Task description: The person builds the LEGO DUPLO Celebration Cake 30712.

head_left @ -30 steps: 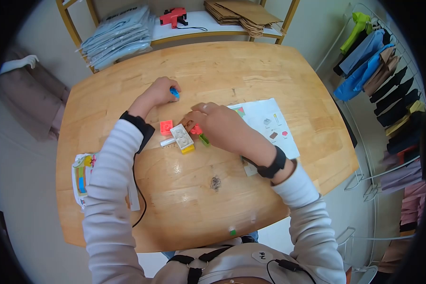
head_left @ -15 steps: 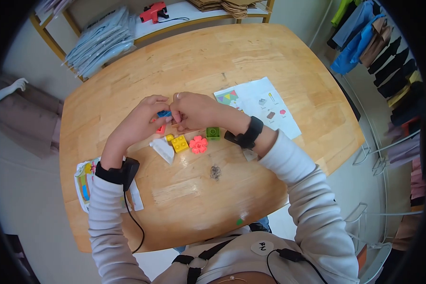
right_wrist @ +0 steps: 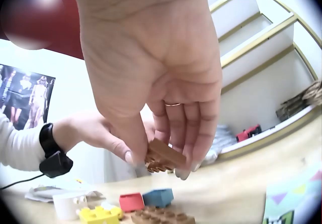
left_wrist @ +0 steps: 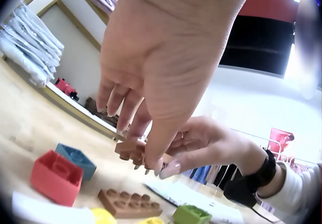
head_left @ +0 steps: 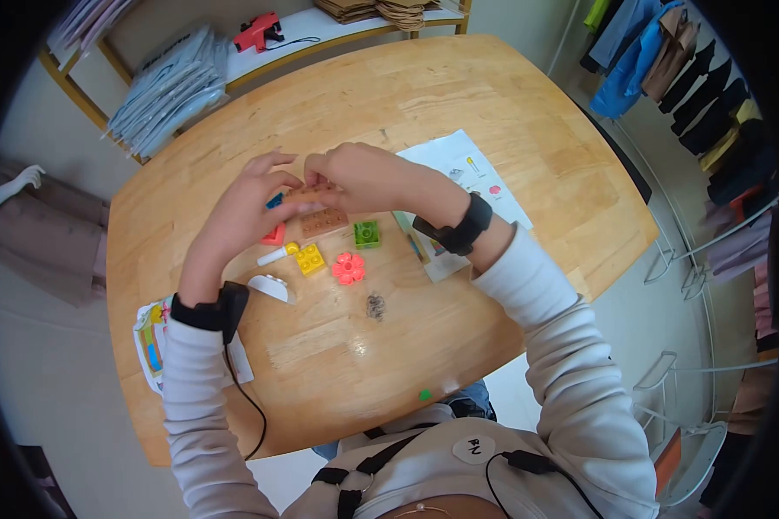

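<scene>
Brown brick (right_wrist: 167,153) between downturned hands (head_left: 247,203) (head_left: 363,177)

From above, the yellow block (head_left: 310,259) has a brown block (head_left: 325,222) at one o'clock, a green block (head_left: 366,234) at two, a coral-pink flower (head_left: 349,268) at three, a white curved block (head_left: 271,288) at eight, a yellow-tipped white stick (head_left: 274,255) at nine, a red block (head_left: 273,235) at ten and a blue block (head_left: 274,201) at eleven. The pinched block (right_wrist: 167,154) is brown too, the table (head_left: 511,112) streaky tan
</scene>
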Demonstrator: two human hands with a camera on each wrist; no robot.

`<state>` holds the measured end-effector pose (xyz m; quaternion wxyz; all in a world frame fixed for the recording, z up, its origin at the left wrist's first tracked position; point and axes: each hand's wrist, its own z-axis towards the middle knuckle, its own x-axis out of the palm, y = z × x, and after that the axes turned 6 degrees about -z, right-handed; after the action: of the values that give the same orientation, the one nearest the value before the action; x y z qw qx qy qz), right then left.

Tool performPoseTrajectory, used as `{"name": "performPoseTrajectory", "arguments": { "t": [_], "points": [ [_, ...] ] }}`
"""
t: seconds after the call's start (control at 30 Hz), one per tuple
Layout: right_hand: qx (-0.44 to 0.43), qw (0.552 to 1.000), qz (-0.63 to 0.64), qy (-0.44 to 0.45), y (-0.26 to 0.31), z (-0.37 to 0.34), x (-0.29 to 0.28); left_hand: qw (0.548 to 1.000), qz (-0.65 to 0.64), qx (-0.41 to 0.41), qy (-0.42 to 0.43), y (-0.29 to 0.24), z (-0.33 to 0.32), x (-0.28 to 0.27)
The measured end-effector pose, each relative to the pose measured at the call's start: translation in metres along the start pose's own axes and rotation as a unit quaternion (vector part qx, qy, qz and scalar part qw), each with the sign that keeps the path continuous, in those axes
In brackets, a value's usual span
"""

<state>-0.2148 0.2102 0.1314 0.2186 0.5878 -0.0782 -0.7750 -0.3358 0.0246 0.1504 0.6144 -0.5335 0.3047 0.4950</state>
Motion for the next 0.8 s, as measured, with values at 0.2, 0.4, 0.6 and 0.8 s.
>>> {"name": "performPoseTrajectory", "arguments": {
  "t": [0.2,0.4,0.6,0.8],
  "points": [
    [0.087,0.98,0.179,0.024,0.05,-0.07,-0.039,0.964,-0.227,-0.126,0.054,-0.079,-0.032,-0.012],
    [0.051,0.987,0.083,0.128,0.084,-0.137,0.022,0.897,-0.358,-0.228,0.119,-0.109,-0.083,0.05],
    [-0.005,0.993,-0.094,0.064,0.087,-0.133,0.044,0.985,-0.113,-0.124,0.05,-0.125,-0.094,0.052],
    [0.037,0.986,-0.07,0.15,0.105,-0.105,0.045,0.986,0.042,-0.111,0.114,-0.122,-0.096,0.054]
  ]
}}
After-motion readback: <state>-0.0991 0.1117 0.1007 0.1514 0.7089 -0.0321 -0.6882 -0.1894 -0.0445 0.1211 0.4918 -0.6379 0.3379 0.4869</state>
